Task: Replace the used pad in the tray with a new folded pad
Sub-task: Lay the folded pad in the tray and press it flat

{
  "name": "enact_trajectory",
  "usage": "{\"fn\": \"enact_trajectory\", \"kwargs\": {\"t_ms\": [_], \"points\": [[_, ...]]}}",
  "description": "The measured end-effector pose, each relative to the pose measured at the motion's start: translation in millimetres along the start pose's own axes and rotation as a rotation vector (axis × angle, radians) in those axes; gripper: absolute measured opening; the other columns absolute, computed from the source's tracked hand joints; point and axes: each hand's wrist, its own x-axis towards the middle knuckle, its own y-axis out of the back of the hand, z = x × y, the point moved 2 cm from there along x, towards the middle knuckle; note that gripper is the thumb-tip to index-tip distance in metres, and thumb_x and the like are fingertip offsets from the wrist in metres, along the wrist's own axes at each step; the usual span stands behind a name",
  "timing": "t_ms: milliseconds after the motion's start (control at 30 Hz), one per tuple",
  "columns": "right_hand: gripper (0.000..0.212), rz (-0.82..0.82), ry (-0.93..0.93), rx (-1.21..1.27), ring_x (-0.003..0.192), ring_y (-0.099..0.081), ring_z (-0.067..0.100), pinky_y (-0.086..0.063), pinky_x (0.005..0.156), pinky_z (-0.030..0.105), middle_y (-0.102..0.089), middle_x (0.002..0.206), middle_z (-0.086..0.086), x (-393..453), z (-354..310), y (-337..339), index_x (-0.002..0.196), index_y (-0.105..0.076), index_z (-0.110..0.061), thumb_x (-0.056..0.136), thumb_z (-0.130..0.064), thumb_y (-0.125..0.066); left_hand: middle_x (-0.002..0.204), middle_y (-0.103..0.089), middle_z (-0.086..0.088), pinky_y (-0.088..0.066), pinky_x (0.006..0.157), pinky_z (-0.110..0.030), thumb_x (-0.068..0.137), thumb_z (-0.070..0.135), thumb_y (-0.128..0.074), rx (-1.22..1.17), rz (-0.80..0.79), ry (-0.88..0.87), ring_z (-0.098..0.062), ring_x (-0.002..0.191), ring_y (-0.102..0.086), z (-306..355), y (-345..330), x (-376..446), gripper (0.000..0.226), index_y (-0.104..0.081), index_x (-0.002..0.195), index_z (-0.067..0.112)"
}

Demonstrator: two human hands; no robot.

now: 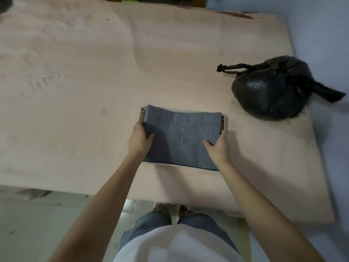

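Note:
A grey-blue folded pad (181,135) lies over a pale tray (223,121), covering nearly all of it; only the tray's rolled side rims show at the left (142,114) and right. My left hand (139,139) grips the pad's left edge, thumb on top. My right hand (217,146) grips the right edge the same way, fingers curled under the side. The tray's inside is hidden under the pad.
A tied black plastic bag (272,87) sits on the table to the right of the tray. The wide pinkish tabletop (75,91) stretches left and back. Its front edge runs just above my feet; the right edge drops off beyond the bag.

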Motion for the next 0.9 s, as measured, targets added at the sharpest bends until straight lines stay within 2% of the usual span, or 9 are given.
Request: {"fn": "enact_trajectory", "kwargs": {"t_ms": [67, 167, 233, 300, 367, 500, 633, 767, 900], "points": [[0.065, 0.058, 0.091, -0.143, 0.111, -0.056, 0.032, -0.049, 0.085, 0.035, -0.052, 0.129, 0.016, -7, -5, 0, 0.135, -0.032, -0.003, 0.084, -0.017, -0.069, 0.12, -0.048, -0.017, -0.046, 0.07, -0.043, 0.087, 0.021, -0.06, 0.204, 0.078, -0.107, -0.039, 0.099, -0.055, 5, 2, -8, 0.049, -0.04, 0.127, 0.003], [0.077, 0.082, 0.111, -0.274, 0.109, -0.057, 0.033, -0.052, 0.083, 0.041, -0.045, 0.137, 0.014, -13, -12, -2, 0.146, -0.018, -0.007, 0.087, -0.019, -0.065, 0.134, -0.048, -0.023, -0.044, 0.092, -0.047, 0.086, 0.022, -0.063, 0.478, 0.176, -0.391, -0.04, 0.118, -0.05, 11, -4, -15, 0.057, -0.045, 0.135, 0.002], [0.079, 0.1, 0.094, -0.477, 0.11, -0.055, 0.034, -0.051, 0.082, 0.043, -0.041, 0.138, 0.017, -17, -14, -5, 0.147, -0.014, -0.004, 0.088, -0.025, -0.062, 0.148, -0.036, -0.018, -0.029, 0.111, -0.047, 0.092, 0.031, -0.054, 0.539, 0.102, -0.571, -0.035, 0.137, -0.034, 13, -16, -19, 0.057, -0.039, 0.142, 0.007], [0.077, 0.176, 0.13, -0.764, 0.117, -0.048, 0.035, -0.046, 0.089, 0.042, -0.037, 0.14, 0.022, -21, -20, -9, 0.146, -0.016, 0.002, 0.09, -0.031, -0.058, 0.155, -0.022, -0.012, -0.008, 0.118, -0.048, 0.098, 0.041, -0.035, 0.6, -0.012, -0.659, -0.031, 0.144, -0.016, 14, -30, -17, 0.057, -0.027, 0.147, 0.012], [0.068, 0.195, 0.272, -0.937, 0.133, -0.034, 0.038, -0.035, 0.105, 0.045, -0.029, 0.149, 0.024, -21, -26, -16, 0.146, -0.022, 0.002, 0.093, -0.033, -0.049, 0.157, -0.014, -0.01, 0.004, 0.117, -0.049, 0.097, 0.048, -0.016, 0.681, -0.089, -0.685, -0.029, 0.145, -0.008, 14, -40, -11, 0.062, -0.019, 0.149, 0.014], [0.06, -0.051, 0.484, -1.102, 0.147, 0.001, 0.025, 0.001, 0.119, 0.042, -0.004, 0.159, 0.011, -2, -25, -37, 0.15, -0.01, -0.008, 0.1, -0.039, -0.024, 0.159, 0.003, -0.007, 0.014, 0.115, -0.045, 0.095, 0.055, -0.008, 0.728, -0.145, -0.64, -0.026, 0.146, 0.007, -1, -49, 5, 0.067, 0.004, 0.149, 0.016], [0.063, -0.128, 0.484, -1.131, 0.147, -0.001, 0.022, 0.0, 0.12, 0.042, -0.005, 0.159, 0.009, 12, -16, -49, 0.15, -0.006, -0.007, 0.1, -0.044, -0.019, 0.159, 0.001, -0.009, 0.011, 0.116, -0.046, 0.092, 0.056, -0.003, 0.69, -0.14, -0.623, -0.026, 0.146, 0.005, -11, -50, 10, 0.071, 0.001, 0.15, 0.015], [0.064, -0.1, 0.478, -1.102, 0.147, -0.007, 0.022, -0.004, 0.12, 0.041, -0.011, 0.158, 0.011, 16, -6, -54, 0.149, -0.008, -0.005, 0.099, -0.044, -0.021, 0.159, 0.001, -0.008, 0.01, 0.117, -0.046, 0.092, 0.057, -0.001, 0.648, -0.128, -0.633, -0.025, 0.146, 0.004, -11, -53, 12, 0.071, 0.0, 0.15, 0.017], [0.066, -0.045, 0.405, -1.073, 0.147, -0.003, 0.021, -0.003, 0.12, 0.038, -0.007, 0.159, 0.01, 18, 3, -50, 0.149, -0.004, -0.005, 0.098, -0.046, -0.008, 0.158, 0.006, -0.009, 0.012, 0.117, -0.039, 0.093, 0.059, -0.006, 0.595, -0.116, -0.584, -0.024, 0.146, 0.009, -16, -53, 15, 0.073, 0.005, 0.15, 0.015]]}}
